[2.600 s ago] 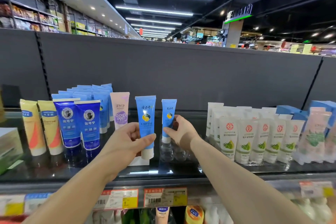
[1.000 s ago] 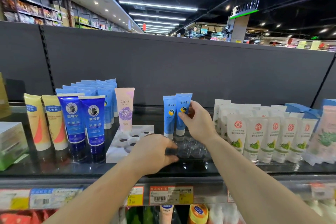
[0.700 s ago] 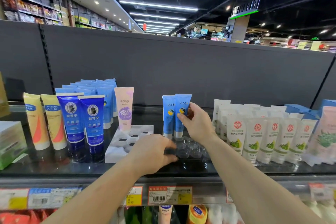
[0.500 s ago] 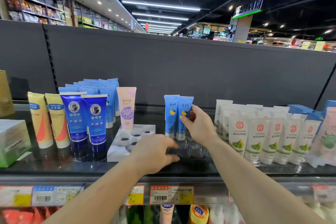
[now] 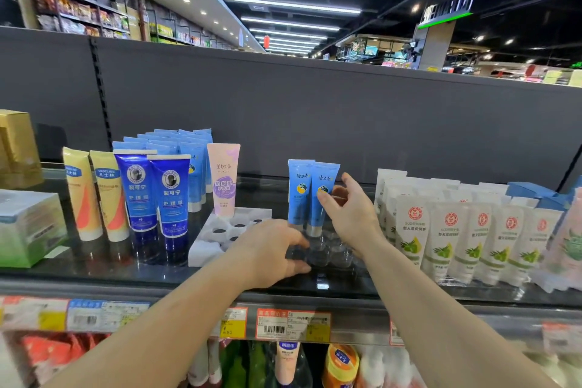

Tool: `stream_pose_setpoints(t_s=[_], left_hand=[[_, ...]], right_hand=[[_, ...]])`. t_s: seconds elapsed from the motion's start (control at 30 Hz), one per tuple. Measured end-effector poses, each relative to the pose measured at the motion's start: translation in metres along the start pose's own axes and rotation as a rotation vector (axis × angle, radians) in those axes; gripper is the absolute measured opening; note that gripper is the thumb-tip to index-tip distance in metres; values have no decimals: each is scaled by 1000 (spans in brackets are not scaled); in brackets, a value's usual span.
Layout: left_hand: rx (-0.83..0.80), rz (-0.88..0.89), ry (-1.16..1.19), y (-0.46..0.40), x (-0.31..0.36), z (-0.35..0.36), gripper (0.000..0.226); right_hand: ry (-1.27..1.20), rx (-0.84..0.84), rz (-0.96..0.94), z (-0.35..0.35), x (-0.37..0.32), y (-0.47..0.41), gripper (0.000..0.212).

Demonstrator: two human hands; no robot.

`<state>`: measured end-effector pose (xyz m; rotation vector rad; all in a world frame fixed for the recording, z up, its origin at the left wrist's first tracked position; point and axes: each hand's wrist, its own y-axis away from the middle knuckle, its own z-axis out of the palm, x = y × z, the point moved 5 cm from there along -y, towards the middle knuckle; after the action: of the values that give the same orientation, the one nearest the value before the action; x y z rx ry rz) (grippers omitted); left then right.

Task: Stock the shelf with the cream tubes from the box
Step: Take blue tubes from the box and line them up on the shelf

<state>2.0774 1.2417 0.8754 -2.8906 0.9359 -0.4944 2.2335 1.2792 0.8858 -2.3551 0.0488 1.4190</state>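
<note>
Two light-blue cream tubes stand cap-down side by side, the left tube [image 5: 299, 195] and the right tube [image 5: 322, 198], at the back of a clear plastic tray [image 5: 330, 249] on the black glass shelf [image 5: 126, 264]. My right hand [image 5: 349, 214] is just to the right of the right tube. Its fingers are spread and loose, and the thumb tip is at the tube's front. My left hand [image 5: 271, 249] grips the tray's front left edge with curled fingers and thumb.
A white holed tray [image 5: 217, 233] with one pink tube [image 5: 223, 179] sits left of the clear tray. Dark blue tubes [image 5: 154, 195], yellow tubes [image 5: 91, 195] and a green box [image 5: 28, 227] stand further left. Rows of white tubes [image 5: 441, 230] crowd the right. A grey panel [image 5: 315, 110] backs the shelf.
The tube my left hand held 2.6 s ago now stands beside the other in the clear tray. My right hand's fingers have loosened off it. My left hand stays on the tray.
</note>
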Motion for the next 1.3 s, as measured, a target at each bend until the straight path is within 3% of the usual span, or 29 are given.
stream_pose_setpoints(t_s=[0.13, 0.3, 0.4, 0.57, 0.73, 0.93, 1.1, 1.3], left_hand=[[77, -57, 31, 6, 0, -7, 42], [369, -148, 68, 40, -11, -22, 43], [539, -208, 48, 76, -23, -33, 46], [675, -361, -115, 173, -73, -50, 49], [541, -707, -278, 333, -146, -59, 63], [342, -1044, -354, 548, -218, -63, 77], [248, -1197, -336, 670, -255, -62, 73], [195, -1341, -286, 749, -302, -51, 72]], right_hand=[[-92, 96, -45, -9, -11, 16, 74], [-162, 192, -248, 2, -47, 58, 52], [-67, 76, -388, 34, -77, 88, 44], [63, -173, -567, 121, -118, 146, 48], [341, -378, -570, 244, -165, 241, 59], [474, -706, -550, 393, -219, 402, 68], [509, -826, -616, 478, -252, 498, 66], [543, -943, -670, 558, -266, 552, 66]])
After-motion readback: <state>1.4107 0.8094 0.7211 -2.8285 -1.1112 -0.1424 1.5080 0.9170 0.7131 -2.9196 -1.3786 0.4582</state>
